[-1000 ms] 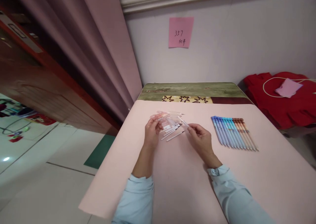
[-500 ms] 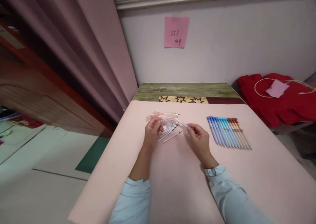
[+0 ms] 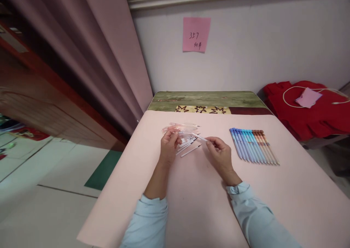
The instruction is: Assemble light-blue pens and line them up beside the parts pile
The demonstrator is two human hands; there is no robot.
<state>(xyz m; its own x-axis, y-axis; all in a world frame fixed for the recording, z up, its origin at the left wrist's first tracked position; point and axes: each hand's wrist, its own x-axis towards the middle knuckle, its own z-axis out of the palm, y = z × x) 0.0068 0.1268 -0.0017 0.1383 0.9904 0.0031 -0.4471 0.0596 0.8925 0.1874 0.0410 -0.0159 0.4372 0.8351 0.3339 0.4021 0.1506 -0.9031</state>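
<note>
My left hand (image 3: 168, 147) is closed in a pinch on a thin, pale pen barrel (image 3: 186, 133) that points right. Between the thumb and fingers of my right hand (image 3: 221, 157) is a slim white pen refill (image 3: 202, 138), slanting up to the left. Its far end meets the barrel's right end; how far it reaches inside cannot be made out. Below them lie several loose white refills with dark tips (image 3: 188, 144), one of them (image 3: 191, 151) set apart toward me. Behind my left fingers is a heap of pinkish, translucent pen parts (image 3: 180, 126), partly hidden.
To the right, several pens (image 3: 250, 146) lie side by side in a row, blue through brown. A pale pink sheet (image 3: 207, 204) covers the table. Red cloth (image 3: 290, 113) with a white cable is beyond its right edge; a curtain (image 3: 109, 40) hangs at left.
My hands have come slightly closer, and the refill's far end has dropped and lined up with the barrel's end, where the two now meet. The camera view has shifted slightly.
</note>
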